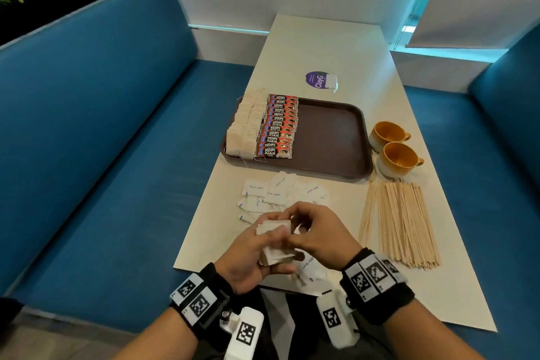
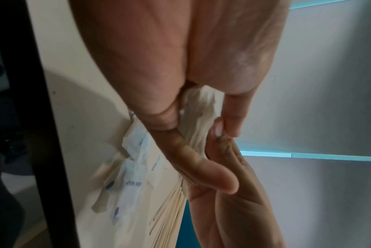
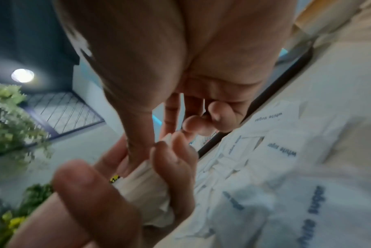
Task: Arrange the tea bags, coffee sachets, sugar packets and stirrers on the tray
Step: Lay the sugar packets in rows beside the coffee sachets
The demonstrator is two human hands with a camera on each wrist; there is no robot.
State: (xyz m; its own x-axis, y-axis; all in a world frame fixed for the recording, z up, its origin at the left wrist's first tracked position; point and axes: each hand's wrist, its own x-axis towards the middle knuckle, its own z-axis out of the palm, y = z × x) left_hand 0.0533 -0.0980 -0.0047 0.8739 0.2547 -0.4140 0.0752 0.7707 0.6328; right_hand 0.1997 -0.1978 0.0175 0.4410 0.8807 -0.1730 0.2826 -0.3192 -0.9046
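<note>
From the head view, the left hand (image 1: 248,254) grips a stack of sugar packets (image 1: 274,242) above the tabletop's (image 1: 330,47) near edge while the right hand (image 1: 318,235) pinches the stack's top. The brown tray (image 1: 330,137) beyond holds tea bags (image 1: 244,126) and coffee sachets (image 1: 277,127). Only the right wrist view shows "white sugar" print on loose packets (image 3: 282,151) below.

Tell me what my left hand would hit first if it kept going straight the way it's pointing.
Probably the loose sugar packets just beyond the left hand; the tray lies farther on. Height above them is unclear.
</note>
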